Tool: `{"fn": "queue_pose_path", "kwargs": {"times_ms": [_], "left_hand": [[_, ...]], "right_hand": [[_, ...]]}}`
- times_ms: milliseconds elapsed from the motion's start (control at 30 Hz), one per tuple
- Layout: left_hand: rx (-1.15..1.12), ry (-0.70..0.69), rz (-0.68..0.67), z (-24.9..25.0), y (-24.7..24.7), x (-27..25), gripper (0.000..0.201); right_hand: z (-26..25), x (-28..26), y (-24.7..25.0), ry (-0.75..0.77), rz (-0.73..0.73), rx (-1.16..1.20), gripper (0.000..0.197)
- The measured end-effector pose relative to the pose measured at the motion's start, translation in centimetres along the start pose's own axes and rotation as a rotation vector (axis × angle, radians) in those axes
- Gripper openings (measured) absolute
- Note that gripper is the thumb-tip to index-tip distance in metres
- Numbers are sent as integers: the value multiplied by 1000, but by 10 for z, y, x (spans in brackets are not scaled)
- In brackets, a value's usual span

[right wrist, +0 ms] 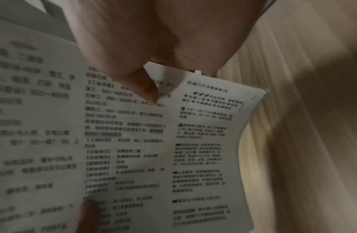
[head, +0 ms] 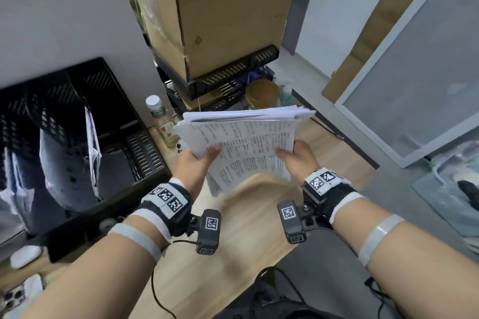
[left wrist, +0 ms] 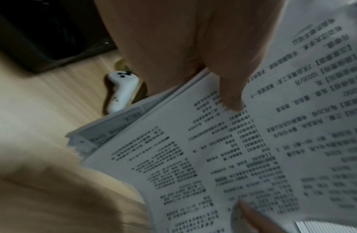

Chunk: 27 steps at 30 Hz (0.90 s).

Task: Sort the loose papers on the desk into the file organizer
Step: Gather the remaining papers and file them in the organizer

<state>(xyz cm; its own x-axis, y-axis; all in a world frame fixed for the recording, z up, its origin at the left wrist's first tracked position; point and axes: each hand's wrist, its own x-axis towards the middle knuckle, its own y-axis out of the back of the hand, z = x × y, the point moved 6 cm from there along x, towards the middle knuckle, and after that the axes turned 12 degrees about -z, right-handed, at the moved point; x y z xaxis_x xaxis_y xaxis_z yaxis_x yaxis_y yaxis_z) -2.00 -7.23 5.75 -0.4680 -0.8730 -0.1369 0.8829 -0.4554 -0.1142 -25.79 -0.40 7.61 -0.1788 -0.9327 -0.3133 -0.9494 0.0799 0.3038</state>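
Hands, left (head: 197, 160) and right (head: 298, 156), grasp floppy printed paper stack (head: 246, 142).

Black wrist straps (head: 168, 202) carry checkered markers, small cameras (head: 208, 232) and cables.

The papers (head: 248, 142) are held above the desk (head: 233, 241), between the organizer (head: 108, 122) at left and the far box (head: 223, 13); a bottle (head: 159, 116) stands just left.
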Motion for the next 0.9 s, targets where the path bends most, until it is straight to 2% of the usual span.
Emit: {"fn": "queue_pose_path", "kwargs": {"times_ms": [67,133,233,333,433,500,667,733,767,833,900], "left_hand": [[61,-8,-1,8,-2,-2,19],[136,-7,24,9,1,-1,19],[272,-18,26,11,0,-3,32],[231,-6,-1,11,-8,-8,19],[208,-4,-48,12,-12,-10,37],[178,-1,-37,11,-10,-10,39],[179,38,-45,2,-9,-13,31],[148,88,-89,-8,-9,-13,30],[139,109,-92,-12,-8,-14,28],[119,139,-30,-16,-2,-15,18],[77,149,35,-12,4,-14,14]], "right_hand": [[3,1,0,-42,59,92,18],[5,3,-2,-41,77,74,18],[9,1,-8,-40,82,50,14],[16,-5,-10,-40,129,86,12],[23,-5,-9,-52,150,186,12],[24,-6,-7,-67,165,251,12],[20,-7,-11,-49,78,270,15],[24,-4,-11,-49,58,202,19],[26,-3,-13,-77,24,165,13],[32,3,-19,-119,-56,45,21],[28,10,-24,-116,-136,-79,16]]}}
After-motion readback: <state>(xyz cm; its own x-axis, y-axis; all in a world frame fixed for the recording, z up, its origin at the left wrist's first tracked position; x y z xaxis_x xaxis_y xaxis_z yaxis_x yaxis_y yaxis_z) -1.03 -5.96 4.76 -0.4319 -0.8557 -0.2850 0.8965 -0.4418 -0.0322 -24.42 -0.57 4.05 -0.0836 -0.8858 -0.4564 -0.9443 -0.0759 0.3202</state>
